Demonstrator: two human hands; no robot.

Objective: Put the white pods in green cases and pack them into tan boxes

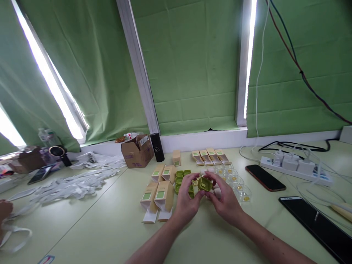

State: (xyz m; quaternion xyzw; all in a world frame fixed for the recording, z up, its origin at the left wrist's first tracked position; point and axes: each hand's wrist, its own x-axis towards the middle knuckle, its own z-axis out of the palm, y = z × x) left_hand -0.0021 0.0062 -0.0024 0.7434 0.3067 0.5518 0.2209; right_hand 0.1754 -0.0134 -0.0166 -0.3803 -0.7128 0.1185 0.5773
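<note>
Between both hands, above the table, I hold a small olive-green rounded container (205,184). Its hollow side faces me, with a pale piece inside. My left hand (189,196) grips its left edge between fingers and thumb. My right hand (224,198) has the opposite edge in the same way. Behind my left hand sit several green containers (179,179), partly hidden by the fingers. Clear round plastic pieces with yellow centres (238,186) lie in rows beyond my right hand. Brown cartons (164,194) with green labels and open flaps stand to the left.
More small cartons (210,157) are lined up at the back. A cardboard box (137,151) and a black cylinder (157,147) stand near the window. White straps (74,187) spread leftward, near another person's hand (6,211). Right are a phone (265,177), a tablet (316,227) and a power strip (295,170).
</note>
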